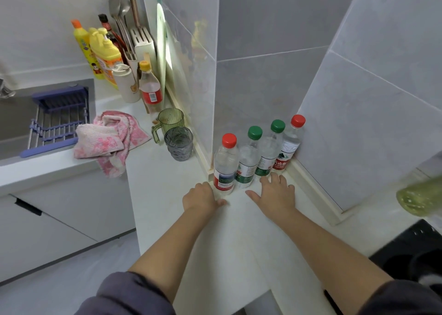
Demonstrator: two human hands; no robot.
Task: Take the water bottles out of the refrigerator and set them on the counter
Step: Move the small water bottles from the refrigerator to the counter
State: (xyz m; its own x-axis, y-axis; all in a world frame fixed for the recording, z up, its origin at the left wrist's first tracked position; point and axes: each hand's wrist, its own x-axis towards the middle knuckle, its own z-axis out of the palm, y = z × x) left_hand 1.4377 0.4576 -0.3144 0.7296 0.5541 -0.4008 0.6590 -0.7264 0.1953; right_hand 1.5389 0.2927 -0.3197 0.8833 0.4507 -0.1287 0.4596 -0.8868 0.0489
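Now, left hand: loosely curled, empty, resting on counter just left of water bottles
Right hand: flat, fingers spread, fingertips at bottles' bases

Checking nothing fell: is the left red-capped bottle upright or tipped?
Upright: the bottle stands on its base on the counter, cap on top.

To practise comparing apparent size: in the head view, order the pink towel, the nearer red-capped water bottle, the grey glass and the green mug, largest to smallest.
1. pink towel
2. nearer red-capped water bottle
3. grey glass and green mug: they look alike in size, so not ranked.
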